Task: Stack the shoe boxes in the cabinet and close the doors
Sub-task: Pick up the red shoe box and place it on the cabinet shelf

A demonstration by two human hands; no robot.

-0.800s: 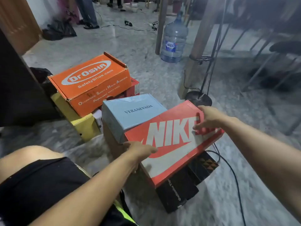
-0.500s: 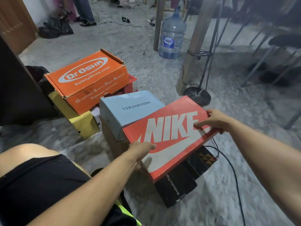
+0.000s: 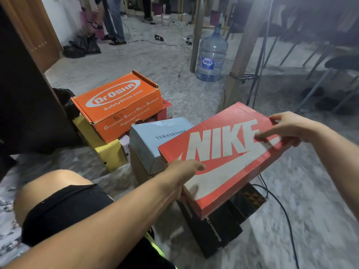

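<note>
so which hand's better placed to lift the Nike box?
Neither alone. The left hand grips the near-left edge of the Nike box, the right hand the far-right end; the box spans both, so probably a two-handed lift.

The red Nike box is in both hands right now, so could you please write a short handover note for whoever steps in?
Left hand grips the near left end of the red Nike box; right hand holds its far right end.
The box sits tilted above a black box.
The blue Veranevada box and the orange Dr.Osha box, on a yellow box, are on the floor.
Done: nothing shelved as far as can be seen.
Left: stack all boxes in the cabinet, close the doors.
</note>
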